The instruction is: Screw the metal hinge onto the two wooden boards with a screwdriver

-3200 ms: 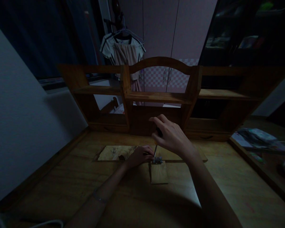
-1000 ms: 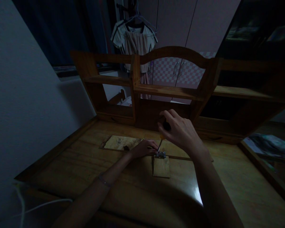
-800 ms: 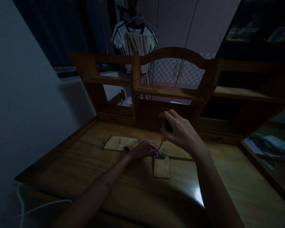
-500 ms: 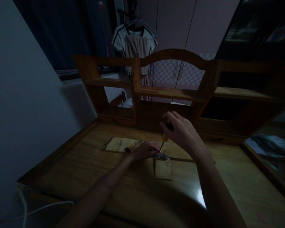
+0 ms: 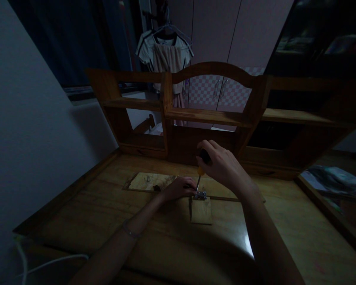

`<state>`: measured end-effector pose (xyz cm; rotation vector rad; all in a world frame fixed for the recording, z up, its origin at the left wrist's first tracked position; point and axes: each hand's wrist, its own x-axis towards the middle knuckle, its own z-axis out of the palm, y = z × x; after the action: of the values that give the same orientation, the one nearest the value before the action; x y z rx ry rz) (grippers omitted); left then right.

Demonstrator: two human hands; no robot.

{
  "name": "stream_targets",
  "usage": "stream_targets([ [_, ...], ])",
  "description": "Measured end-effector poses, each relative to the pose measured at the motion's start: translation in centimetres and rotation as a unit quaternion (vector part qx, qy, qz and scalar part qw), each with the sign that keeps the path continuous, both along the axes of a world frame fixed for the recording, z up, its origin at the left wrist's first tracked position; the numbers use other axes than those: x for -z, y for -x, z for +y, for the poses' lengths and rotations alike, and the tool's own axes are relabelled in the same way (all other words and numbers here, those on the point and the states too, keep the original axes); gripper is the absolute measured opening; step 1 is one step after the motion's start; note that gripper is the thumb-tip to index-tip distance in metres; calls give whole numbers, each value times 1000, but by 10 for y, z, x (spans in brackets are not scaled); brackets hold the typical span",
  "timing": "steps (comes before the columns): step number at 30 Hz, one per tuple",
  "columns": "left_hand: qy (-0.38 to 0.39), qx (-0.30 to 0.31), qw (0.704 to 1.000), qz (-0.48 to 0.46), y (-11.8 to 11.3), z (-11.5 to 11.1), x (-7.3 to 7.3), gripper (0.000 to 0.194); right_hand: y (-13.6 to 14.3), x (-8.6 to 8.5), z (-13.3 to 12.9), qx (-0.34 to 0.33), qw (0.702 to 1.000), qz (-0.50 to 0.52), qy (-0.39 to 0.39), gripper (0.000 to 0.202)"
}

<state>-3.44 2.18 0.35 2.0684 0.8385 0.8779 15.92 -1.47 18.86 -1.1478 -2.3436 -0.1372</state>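
My right hand (image 5: 221, 163) is closed round the black and yellow handle of a screwdriver (image 5: 201, 170). The shaft slants down to the left end of a small metal hinge (image 5: 200, 194). That hinge sits where a small square wooden board (image 5: 201, 212) meets the front edge of a long wooden board (image 5: 142, 181). Low on the long board rests my left hand (image 5: 176, 189), its bent fingers close together and the fingertips beside the screwdriver's tip. Whatever those fingertips pinch is too small and dark to make out.
The boards lie on a wooden desktop (image 5: 154, 241). A wooden shelf unit (image 5: 209, 115) stands along its back. At lower left runs a white cable (image 5: 59, 259). Beyond the shelves hang a shirt (image 5: 146, 47) and pink cabinet doors (image 5: 213, 35). The room is dim.
The whole view has shifted slightly. My right hand is turned a little on the screwdriver handle, and the shaft looks more upright. My left hand keeps its place by the hinge.
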Motion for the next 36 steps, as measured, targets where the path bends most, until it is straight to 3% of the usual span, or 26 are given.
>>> stream_targets([
  [3,-5,-1,1000,0,1,0,0,16,0,-2,-5,-30,1000,6,6,29],
  [9,-7,-8,1000,7,0,1,3,17,5,1,-2,32,999,4,-24,20],
  [12,-15,-4,1000,4,0,1,3,17,5,2,0,3,1000,11,-13,15],
  [15,-9,-2,1000,6,1,0,1,19,4,1,-2,-17,1000,21,-3,27],
  [18,-3,-4,1000,14,1,0,-2,19,5,2,-3,12,1000,18,-18,32],
  [21,-10,-10,1000,8,0,0,-1,18,6,4,0,34,999,16,-22,22],
  [23,-15,-10,1000,1,0,1,0,20,5,4,2,18,999,27,-10,18],
  [27,1,-3,1000,3,0,0,-1,21,1,2,1,-34,999,35,12,31],
  [33,-7,-21,999,23,0,-1,-3,21,4,4,3,8,999,30,-16,19],
  [36,-6,-31,999,27,0,-1,-2,22,4,4,2,-13,999,43,-11,21],
])
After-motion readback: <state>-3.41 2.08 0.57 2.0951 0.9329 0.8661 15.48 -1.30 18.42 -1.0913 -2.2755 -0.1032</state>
